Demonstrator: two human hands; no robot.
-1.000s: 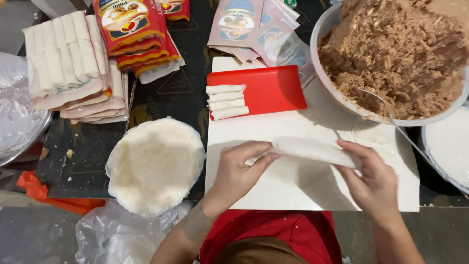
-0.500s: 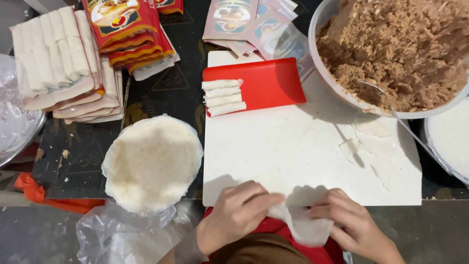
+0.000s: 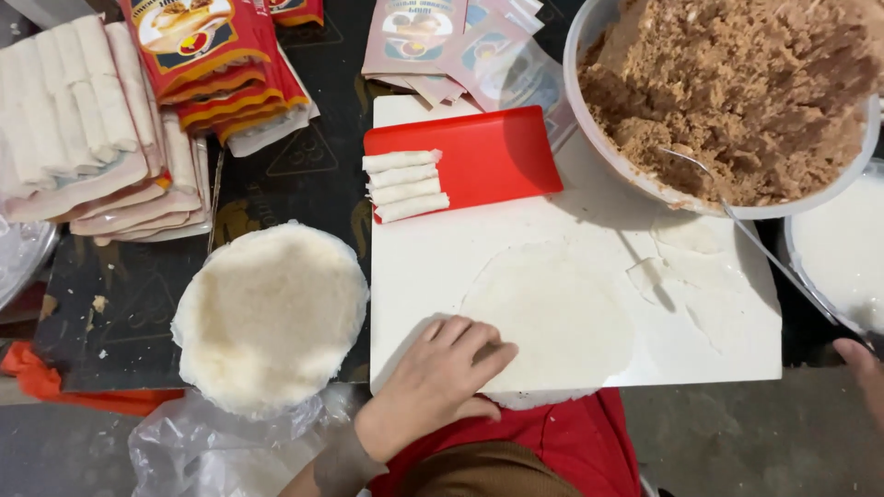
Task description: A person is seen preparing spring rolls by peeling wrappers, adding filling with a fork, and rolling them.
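A thin round white wrapper (image 3: 552,317) lies flat on the white cutting board (image 3: 414,267), its near rim hanging slightly over the front edge. My left hand (image 3: 442,377) rests palm down on the wrapper's left near part, fingers loosely spread, gripping nothing. Only a sliver of my right hand (image 3: 866,373) shows at the right frame edge, off the board, near a long spoon handle (image 3: 783,267). A stack of round wrappers (image 3: 272,313) sits left of the board. Several finished rolls (image 3: 403,184) lie on a red tray (image 3: 488,156).
A big bowl of brown shredded filling (image 3: 737,92) stands at the back right, with a white bowl (image 3: 843,248) beside it. Torn wrapper scraps (image 3: 691,267) lie on the board's right. Packed rolls (image 3: 83,110) and red packets (image 3: 216,64) fill the back left. A plastic bag (image 3: 203,442) lies near left.
A second ago both hands worked a roll on the board. Then they brought a fresh wrapper to the near edge; now it lies spread flat and my right hand has gone off to the right.
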